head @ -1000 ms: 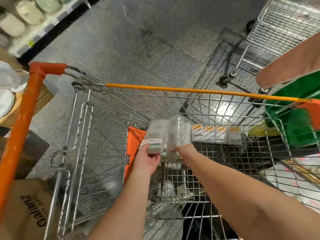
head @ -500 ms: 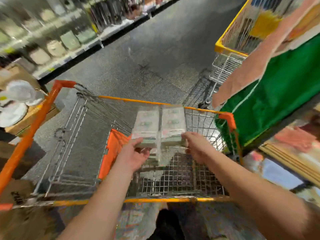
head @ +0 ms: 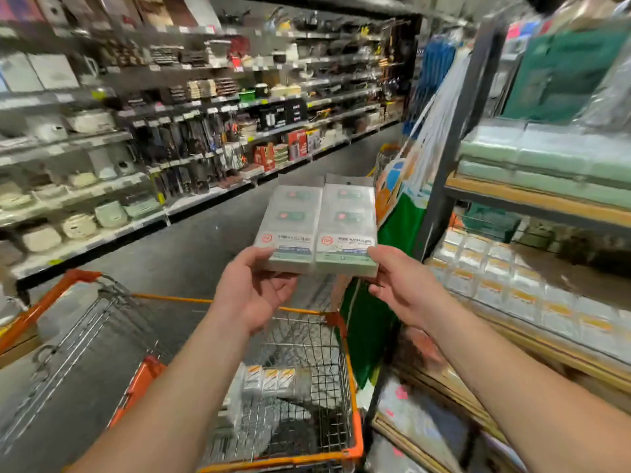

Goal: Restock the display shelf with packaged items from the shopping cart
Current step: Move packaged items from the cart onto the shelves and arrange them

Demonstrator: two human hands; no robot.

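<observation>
Left hand (head: 251, 290): palm up, thumb on top, gripping from the left.
Right hand (head: 404, 286): fingers curled, pinching from the right.
Forearms: bare, extended forward.

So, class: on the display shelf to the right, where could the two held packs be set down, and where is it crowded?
Both hands, left hand and right hand, hold the packs. A bare brown patch lies behind the orange-labelled packs on the middle shelf. The front rows there and the green packs above look crowded.
</observation>
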